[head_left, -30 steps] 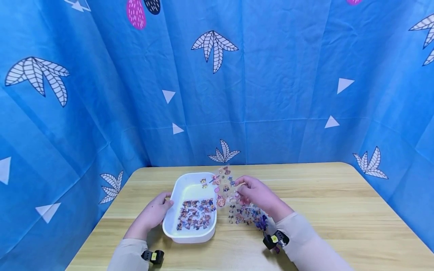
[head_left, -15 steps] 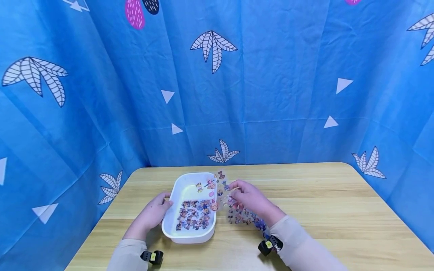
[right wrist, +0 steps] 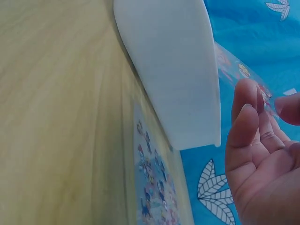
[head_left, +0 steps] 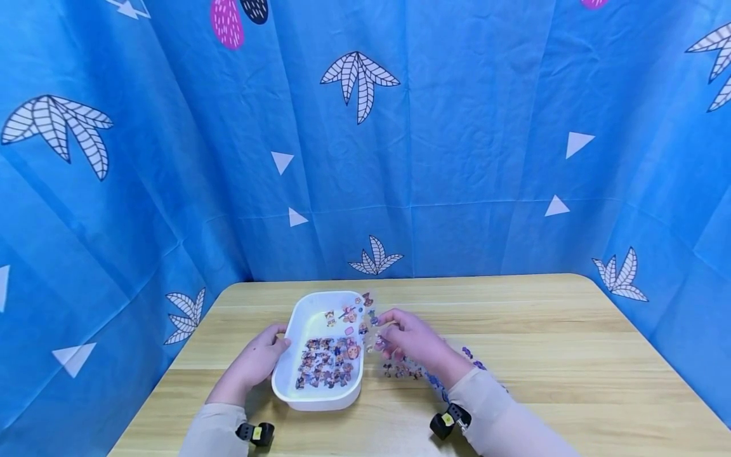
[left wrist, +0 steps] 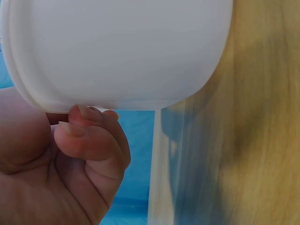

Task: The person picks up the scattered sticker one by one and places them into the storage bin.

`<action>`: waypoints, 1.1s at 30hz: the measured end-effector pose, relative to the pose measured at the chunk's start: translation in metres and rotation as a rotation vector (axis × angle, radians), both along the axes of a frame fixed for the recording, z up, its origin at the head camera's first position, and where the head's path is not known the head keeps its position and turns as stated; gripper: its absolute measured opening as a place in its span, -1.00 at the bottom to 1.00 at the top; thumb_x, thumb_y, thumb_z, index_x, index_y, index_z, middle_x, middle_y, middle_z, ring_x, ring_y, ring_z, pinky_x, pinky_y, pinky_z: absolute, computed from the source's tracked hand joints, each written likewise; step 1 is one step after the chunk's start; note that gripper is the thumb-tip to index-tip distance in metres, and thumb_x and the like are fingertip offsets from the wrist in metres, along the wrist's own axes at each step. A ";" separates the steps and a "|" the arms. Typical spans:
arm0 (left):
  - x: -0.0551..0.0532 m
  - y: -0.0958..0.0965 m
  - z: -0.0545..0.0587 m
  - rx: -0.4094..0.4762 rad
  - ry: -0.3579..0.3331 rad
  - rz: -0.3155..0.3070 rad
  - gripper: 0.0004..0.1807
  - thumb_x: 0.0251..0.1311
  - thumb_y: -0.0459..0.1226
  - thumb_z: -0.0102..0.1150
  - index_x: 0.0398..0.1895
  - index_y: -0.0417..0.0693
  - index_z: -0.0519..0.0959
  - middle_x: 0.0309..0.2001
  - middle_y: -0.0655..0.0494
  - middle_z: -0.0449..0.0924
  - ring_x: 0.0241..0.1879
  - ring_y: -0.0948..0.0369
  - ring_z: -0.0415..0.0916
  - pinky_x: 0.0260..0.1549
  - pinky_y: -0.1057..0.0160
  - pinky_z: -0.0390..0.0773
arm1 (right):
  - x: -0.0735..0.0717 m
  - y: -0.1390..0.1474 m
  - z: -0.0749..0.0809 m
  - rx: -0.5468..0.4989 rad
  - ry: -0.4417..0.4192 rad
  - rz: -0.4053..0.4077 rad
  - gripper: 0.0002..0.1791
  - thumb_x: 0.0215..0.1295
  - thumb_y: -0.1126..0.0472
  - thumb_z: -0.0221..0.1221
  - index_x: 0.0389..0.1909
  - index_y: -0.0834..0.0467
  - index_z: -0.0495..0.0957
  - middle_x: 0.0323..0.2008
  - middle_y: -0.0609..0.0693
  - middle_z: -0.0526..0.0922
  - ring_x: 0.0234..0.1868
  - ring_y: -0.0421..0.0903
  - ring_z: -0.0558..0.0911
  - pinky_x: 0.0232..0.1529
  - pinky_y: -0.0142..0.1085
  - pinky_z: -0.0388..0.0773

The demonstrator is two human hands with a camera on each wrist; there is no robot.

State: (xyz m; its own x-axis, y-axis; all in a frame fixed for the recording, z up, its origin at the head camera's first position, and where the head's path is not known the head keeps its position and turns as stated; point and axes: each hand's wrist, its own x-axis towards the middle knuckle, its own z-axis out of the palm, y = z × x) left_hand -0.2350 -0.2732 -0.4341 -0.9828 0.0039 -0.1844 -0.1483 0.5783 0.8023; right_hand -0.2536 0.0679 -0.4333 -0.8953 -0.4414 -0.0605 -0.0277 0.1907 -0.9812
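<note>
A white plastic tub (head_left: 317, 404) stands on the table, with a sticker sheet (head_left: 324, 363) printed with many small figures lying inside. At its left side, my left hand (head_left: 259, 357) grips the rim; the left wrist view shows curled fingers (left wrist: 86, 140) against the tub wall (left wrist: 126, 51). My right hand (head_left: 415, 344) pinches a clear sticker sheet (head_left: 349, 314) between thumb and fingers. That sheet reaches over the tub's right rim. Under and beside the right hand, more clear sticker sheets (head_left: 404, 369) lie on the table, partly hidden by the forearm.
Purple-patterned stickers (head_left: 473, 357) show beyond the right forearm. The wooden table (head_left: 571, 355) extends to the right. A blue patterned curtain (head_left: 468, 146) hangs behind and around it. Each wrist wears a black band with a small camera.
My right hand has moved left with the clear sticker sheet, which now covers more of the tub. More purple stickers show behind the forearm. My left hand keeps its grip on the tub.
</note>
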 end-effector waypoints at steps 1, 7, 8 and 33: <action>0.000 0.000 0.000 -0.003 -0.001 0.001 -0.54 0.59 -0.18 -0.17 0.43 -0.14 0.30 -0.19 -0.06 0.55 -0.33 0.08 0.57 -0.38 0.12 0.55 | 0.000 -0.001 -0.001 -0.002 0.003 0.002 -0.76 0.53 0.11 0.05 0.11 0.07 0.49 -0.22 0.13 0.67 -0.25 0.15 0.69 -0.26 0.00 0.63; -0.001 -0.001 -0.001 -0.013 -0.002 0.002 -0.54 0.59 -0.17 -0.17 0.44 -0.13 0.29 -0.18 -0.06 0.55 -0.32 0.08 0.57 -0.37 0.12 0.56 | 0.001 -0.005 -0.005 -0.020 0.007 0.018 -0.73 0.50 0.10 0.09 0.12 0.07 0.50 -0.20 0.12 0.69 -0.26 0.14 0.69 -0.29 -0.09 0.63; -0.001 -0.001 -0.001 -0.011 -0.002 0.001 -0.54 0.59 -0.17 -0.17 0.43 -0.13 0.30 -0.18 -0.06 0.55 -0.32 0.08 0.57 -0.38 0.12 0.56 | 0.001 -0.006 -0.006 -0.022 0.008 0.022 -0.73 0.50 0.10 0.09 0.13 0.07 0.50 -0.20 0.11 0.70 -0.26 0.12 0.69 -0.29 -0.09 0.63; -0.002 -0.001 -0.001 0.003 0.003 -0.007 -0.56 0.59 -0.18 -0.17 0.42 -0.13 0.31 -0.20 -0.05 0.56 -0.34 0.08 0.58 -0.40 0.11 0.56 | 0.000 -0.010 -0.015 -0.026 0.002 0.038 -0.60 0.47 0.08 0.10 0.21 0.17 0.44 -0.19 0.18 0.69 -0.21 0.22 0.70 -0.27 -0.03 0.63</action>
State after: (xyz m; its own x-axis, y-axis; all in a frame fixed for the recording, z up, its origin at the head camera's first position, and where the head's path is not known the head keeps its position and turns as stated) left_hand -0.2370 -0.2741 -0.4354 -0.9834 0.0111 -0.1810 -0.1417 0.5765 0.8047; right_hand -0.2533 0.0579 -0.4488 -0.8781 -0.4761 -0.0468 -0.0362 0.1635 -0.9859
